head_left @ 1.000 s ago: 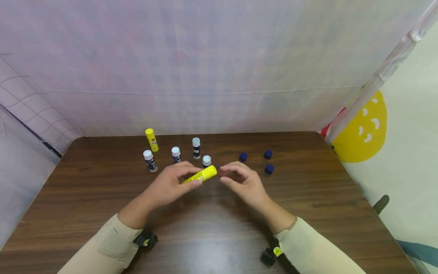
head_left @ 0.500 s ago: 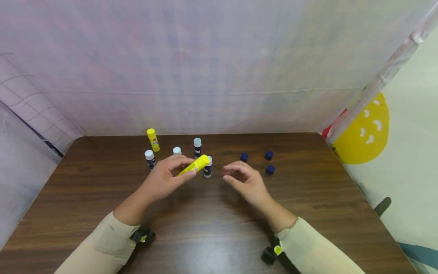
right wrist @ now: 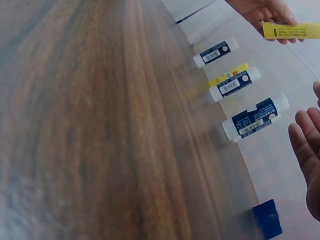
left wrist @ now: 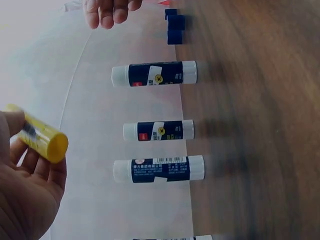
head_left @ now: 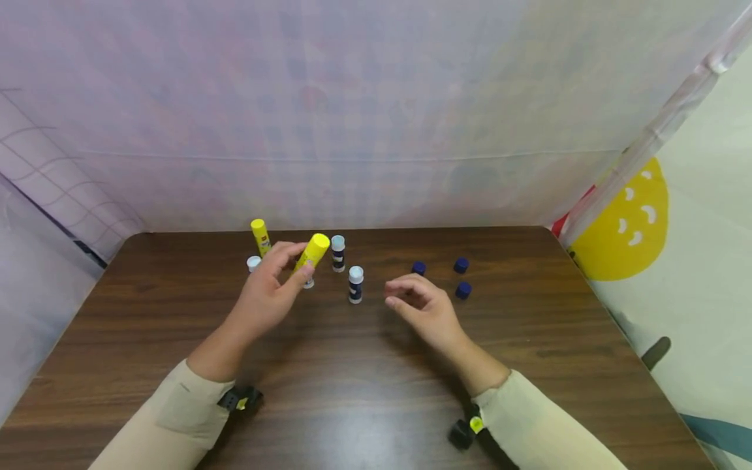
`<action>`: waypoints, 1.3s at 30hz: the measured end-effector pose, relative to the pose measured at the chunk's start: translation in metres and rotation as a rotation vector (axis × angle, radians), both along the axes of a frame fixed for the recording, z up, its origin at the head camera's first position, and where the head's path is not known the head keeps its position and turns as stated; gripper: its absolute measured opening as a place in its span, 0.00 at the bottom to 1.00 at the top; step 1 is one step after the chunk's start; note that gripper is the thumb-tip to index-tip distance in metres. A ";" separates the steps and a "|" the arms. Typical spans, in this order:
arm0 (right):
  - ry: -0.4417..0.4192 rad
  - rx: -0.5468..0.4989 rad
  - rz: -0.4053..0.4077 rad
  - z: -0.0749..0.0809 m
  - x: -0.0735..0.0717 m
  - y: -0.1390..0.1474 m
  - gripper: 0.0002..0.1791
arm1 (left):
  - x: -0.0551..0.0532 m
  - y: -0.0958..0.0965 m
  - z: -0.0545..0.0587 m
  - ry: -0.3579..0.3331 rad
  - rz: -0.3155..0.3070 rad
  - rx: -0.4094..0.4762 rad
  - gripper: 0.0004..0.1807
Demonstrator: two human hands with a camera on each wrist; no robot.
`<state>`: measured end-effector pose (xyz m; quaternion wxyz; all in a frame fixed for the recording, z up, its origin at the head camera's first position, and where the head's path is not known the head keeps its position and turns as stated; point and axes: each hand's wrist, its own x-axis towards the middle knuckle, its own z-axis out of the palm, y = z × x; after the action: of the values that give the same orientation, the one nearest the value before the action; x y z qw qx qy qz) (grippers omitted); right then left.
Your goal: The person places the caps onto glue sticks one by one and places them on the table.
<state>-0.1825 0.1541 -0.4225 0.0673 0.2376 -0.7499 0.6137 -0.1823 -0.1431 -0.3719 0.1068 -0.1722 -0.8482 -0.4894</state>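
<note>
My left hand (head_left: 267,287) holds a yellow glue stick (head_left: 314,249) tilted above the table, its capped end pointing up and to the right. The left wrist view shows the same yellow glue stick (left wrist: 42,137) between thumb and fingers. My right hand (head_left: 425,310) hovers over the table, fingers loosely curled, holding nothing. Between the hands stands an uncapped-looking white-topped navy glue stick (head_left: 356,287), with another navy glue stick (head_left: 337,254) behind it. Two more white-topped ones are partly hidden by my left hand, including the left one (head_left: 253,262).
Another yellow glue stick (head_left: 260,236) stands upright at the back left, partly covered by the left hand. Three dark blue caps, such as the nearest cap (head_left: 463,290), lie right of the right hand. A pale curtain (head_left: 376,130) hangs behind the brown table (head_left: 364,378).
My left hand has moved left and up with the yellow glue stick, tilting it more upright. The front navy glue stick is now uncovered. My right hand has hardly moved.
</note>
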 end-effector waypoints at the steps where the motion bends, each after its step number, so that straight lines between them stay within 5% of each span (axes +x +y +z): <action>1: -0.001 -0.001 -0.001 0.000 0.000 0.000 0.13 | -0.001 -0.001 0.000 0.005 0.020 0.013 0.22; 9: 0.007 -0.010 -0.005 -0.003 -0.002 0.003 0.12 | -0.013 -0.009 0.004 -0.008 0.169 0.109 0.22; 16: -0.007 -0.011 -0.016 -0.004 -0.003 0.005 0.12 | -0.020 -0.017 0.012 -0.047 0.237 0.209 0.23; 28: 0.014 -0.018 -0.047 -0.006 -0.007 0.008 0.11 | -0.036 -0.037 0.021 -0.068 0.368 0.244 0.26; 39: 0.018 -0.053 -0.092 -0.010 -0.014 0.014 0.12 | -0.052 -0.050 0.009 -0.077 0.453 0.353 0.24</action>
<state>-0.1960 0.1682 -0.4321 0.1085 0.2063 -0.7429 0.6276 -0.2347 -0.1935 -0.3625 0.2096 0.0616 -0.7703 -0.5991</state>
